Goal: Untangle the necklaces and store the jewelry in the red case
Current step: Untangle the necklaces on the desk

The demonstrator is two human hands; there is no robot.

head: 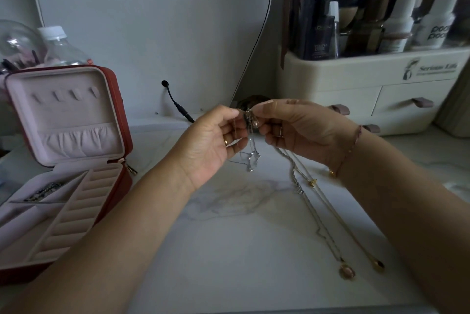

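Both hands are raised over the marble table (229,250), holding a tangle of thin necklaces (251,123) between them. My left hand (216,141) pinches the knot from the left and my right hand (297,128) pinches it from the right. A silver chain (253,160) dangles below the knot. Two longer chains (320,212) trail down the table to gold oval pendants (347,271) at the front right. The red case (119,186) stands open at the left, its pink lid (68,113) upright. A dark chain (44,191) lies in one tray compartment.
A cream drawer organiser (368,90) with several cosmetic bottles stands at the back right. A black cable plug (178,105) lies behind the hands. A plastic bottle (59,44) and a glass dome (15,41) stand behind the case. A mirror (152,21) leans on the wall.
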